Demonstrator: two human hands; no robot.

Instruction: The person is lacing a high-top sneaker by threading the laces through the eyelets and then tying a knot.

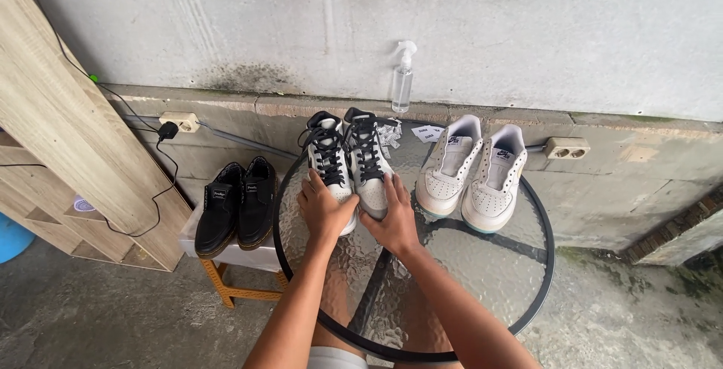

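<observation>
A pair of white sneakers with black laces (pixel 348 157) stands side by side on a round glass table (pixel 482 271), toes toward me. My left hand (pixel 324 207) lies over the toe of the left sneaker. My right hand (pixel 392 214) covers the toe of the right sneaker. Both hands press on the shoes with fingers curved over them. A second pair of white sneakers without laces (pixel 473 177) stands to the right on the same table.
A pair of black shoes (pixel 237 203) rests on a small stool with an orange frame (pixel 226 279) to the left. A clear spray bottle (pixel 403 79) stands on the concrete ledge by the wall. Small paper packets (pixel 390 137) lie behind the sneakers. A wooden board (pixel 68 113) leans at left.
</observation>
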